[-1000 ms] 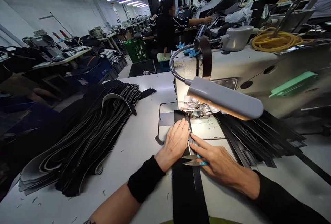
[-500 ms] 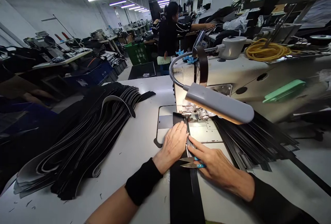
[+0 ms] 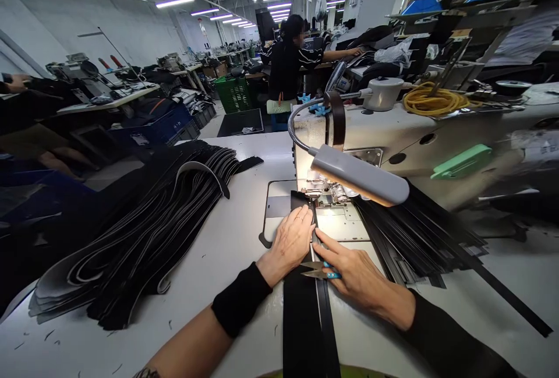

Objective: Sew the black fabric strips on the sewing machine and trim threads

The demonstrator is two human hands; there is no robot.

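Observation:
My left hand (image 3: 292,238) lies flat on a long black fabric strip (image 3: 301,320), its fingertips just in front of the sewing machine's presser foot (image 3: 312,193). Beside it, my right hand (image 3: 356,270) keeps blue-handled thread snips (image 3: 313,274) in its curled fingers, the blades pointing left across the fabric. The right index finger reaches forward and touches a narrow black strip (image 3: 328,320) that runs along the wide strip's right side. A thin pale line shows between the two strips below the snips. The needle cannot be made out.
A thick pile of black strips (image 3: 174,215) covers the table's left side. More narrow black strips (image 3: 419,238) lie right of the machine. A grey gooseneck lamp (image 3: 360,174) hangs over the sewing area. Beyond the table, a co-worker in black (image 3: 286,60) reaches to the right.
The view has shifted slightly, so the machine and lamp sit further left. Both hands keep nearly the same place and grip, and the gap between the two strips looks more visible.

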